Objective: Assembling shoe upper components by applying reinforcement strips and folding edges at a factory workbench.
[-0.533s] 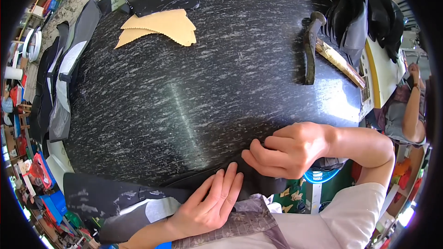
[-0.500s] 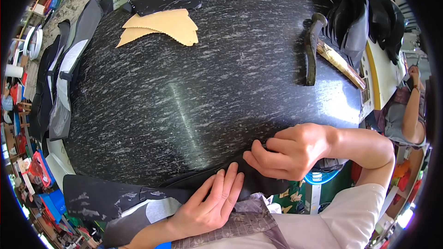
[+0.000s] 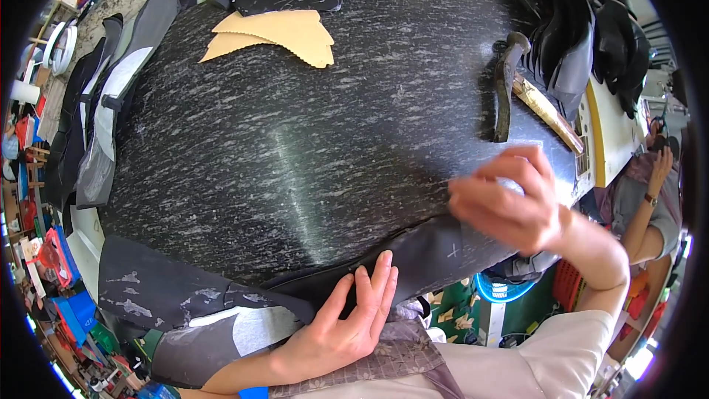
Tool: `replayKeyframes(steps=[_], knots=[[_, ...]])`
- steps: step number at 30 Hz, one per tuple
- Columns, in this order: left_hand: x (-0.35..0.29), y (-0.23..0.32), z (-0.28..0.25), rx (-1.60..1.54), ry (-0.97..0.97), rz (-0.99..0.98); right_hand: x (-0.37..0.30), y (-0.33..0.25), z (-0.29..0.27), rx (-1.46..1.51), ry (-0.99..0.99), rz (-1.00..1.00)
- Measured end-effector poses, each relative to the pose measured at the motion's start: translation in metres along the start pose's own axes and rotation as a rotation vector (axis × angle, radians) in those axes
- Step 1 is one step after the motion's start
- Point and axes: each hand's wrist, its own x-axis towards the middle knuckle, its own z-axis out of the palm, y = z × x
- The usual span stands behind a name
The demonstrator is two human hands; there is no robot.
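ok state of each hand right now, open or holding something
Left hand: open, laid on the black piece.
Right hand: curled, blurred; cannot tell if it holds anything.

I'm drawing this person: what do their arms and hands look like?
Left grip and right grip are bare hands, without gloves; the right looks blurry. No watch or bracelet shows. A short beige sleeve covers the top of the right arm; the left forearm is bare.

We see a bright picture. A long white shine runs down the dark tabletop (image 3: 221,140), and another glows by the right hand (image 3: 509,203), which looks smeary. Near the round black rim, things look bent.
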Motion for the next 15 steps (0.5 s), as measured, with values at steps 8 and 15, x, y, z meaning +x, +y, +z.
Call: replayKeyframes(steps=[8, 15], knots=[[-0.009, 0.009, 0.0, -0.075, 0.029, -0.038, 0.014, -0.06, 0.013, 0.715, 0.05, 0.454], [-0.039, -0.029, -0.042, 0.019, 0.055, -0.293, 0.032, -0.098, 0.046, 0.871, -0.124, 0.33]])
